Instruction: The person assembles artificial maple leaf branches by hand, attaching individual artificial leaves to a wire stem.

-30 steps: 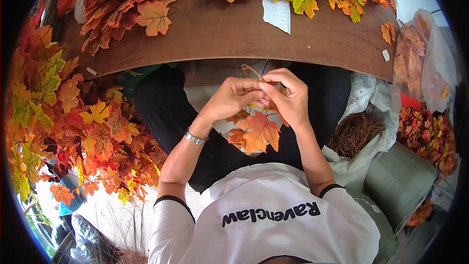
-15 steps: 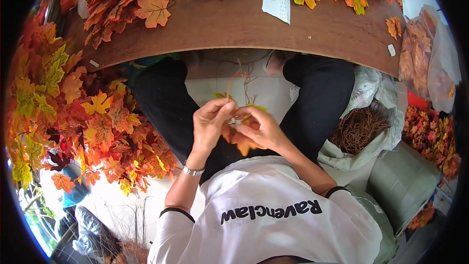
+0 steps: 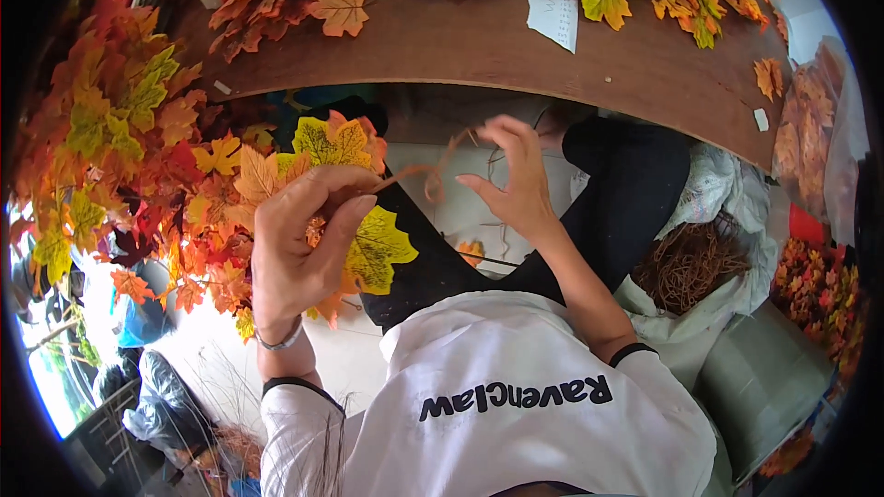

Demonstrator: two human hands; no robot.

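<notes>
Head view. The grip of the left hand (image 3: pixel 299 253) pinches a brown stem (image 3: pixel 405 174) between thumb and forefinger; a leaf spray (image 3: pixel 379 248) sits around that hand, beside the left thigh (image 3: pixel 436 271). The right hand (image 3: pixel 517 179) has its thumb spread away from the fingers; its fingertips lie at the stem's curled far end, and contact cannot be told. The stem is presumably held out between the hands to keep its length clear of the leaves. Counts: one stem; one spray, showing two large yellow leaves and at least two orange ones, the rest hidden. On the brown surface (image 3: pixel 442 57): one torn paper (image 3: pixel 553 18), one loose orange leaf (image 3: pixel 768 79) at right, and leaf heaps (image 3: pixel 267 0) too overlapped to count. To the person's right: one white sack (image 3: pixel 727 179), perhaps left open for easy reach, holding uncountably tangled brown twigs (image 3: pixel 691 265); near it, one grey-green bin (image 3: pixel 773 373).
</notes>
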